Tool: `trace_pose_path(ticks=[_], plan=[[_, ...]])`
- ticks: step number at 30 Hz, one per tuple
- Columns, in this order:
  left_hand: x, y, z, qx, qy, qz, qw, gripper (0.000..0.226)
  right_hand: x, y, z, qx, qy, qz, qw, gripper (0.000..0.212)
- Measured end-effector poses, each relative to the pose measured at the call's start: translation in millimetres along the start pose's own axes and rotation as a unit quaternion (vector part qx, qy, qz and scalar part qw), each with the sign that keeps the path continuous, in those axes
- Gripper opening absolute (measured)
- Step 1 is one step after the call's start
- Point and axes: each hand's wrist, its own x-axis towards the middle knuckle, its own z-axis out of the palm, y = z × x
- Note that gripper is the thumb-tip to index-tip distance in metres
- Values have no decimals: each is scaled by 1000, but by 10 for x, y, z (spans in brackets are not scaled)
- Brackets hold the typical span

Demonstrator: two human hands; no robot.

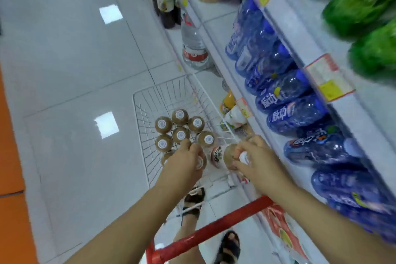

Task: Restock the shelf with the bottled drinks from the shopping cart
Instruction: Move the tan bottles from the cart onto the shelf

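Observation:
A white wire shopping cart [150, 100] with a red handle [214, 229] stands beside the shelf [242, 83]. Several brown bottled drinks [180, 117] with white caps stand upright in its basket. My left hand [184, 167] reaches into the cart and grips the neck of one brown bottle [201, 162]. My right hand [257, 161] grips another brown bottle [229, 156] by its neck, tilted above the cart's right rim.
Blue bottled drinks [285, 96] fill the shelf at right, green packs [364, 6] above them. Dark bottles [165, 0] and a large water bottle [192, 47] stand on the lowest shelf. Price tags [327, 77] line the shelf edges. Sandalled feet [192, 201] stand below the handle.

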Motion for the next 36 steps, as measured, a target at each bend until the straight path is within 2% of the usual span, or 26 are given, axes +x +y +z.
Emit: trace_pose_path(ticks=[5, 7, 11, 15, 19, 23, 26, 29, 33, 36], plan=[[-297, 872, -1288, -80, 106, 146, 980, 30, -907, -535, -1022, 87, 170, -58, 980, 36], [-395, 1277, -1709, -95, 144, 222, 960, 33, -1240, -680, -1380, 103, 251, -103, 957, 32], [-660, 1982, -2256, -134, 203, 357, 902, 29, -1890, -846, -1963, 46, 401, -183, 896, 29], [-929, 2618, -2476, -192, 257, 460, 828, 29, -2506, -937, -2353, -7, 509, -231, 829, 27], [-1336, 3212, -2558, -248, 251, 525, 774, 30, -3236, -916, -2570, -37, 623, -253, 739, 26], [-1729, 3639, -2582, -286, 264, 579, 716, 28, -3884, -811, -2712, -71, 707, -276, 647, 24], [-1962, 3911, -2473, -312, 273, 624, 662, 28, -4277, -695, -2805, -130, 746, -268, 596, 26], [-2048, 4144, -2307, -328, 292, 639, 632, 32, -4429, -560, -2897, -189, 760, -233, 576, 25], [-2008, 4309, -2102, -345, 316, 629, 621, 30, -4317, -296, -2954, -222, 743, -200, 598, 22], [-1971, 4368, -2053, -353, 325, 618, 623, 28, -4228, -168, -2997, -223, 744, -187, 602, 22]])
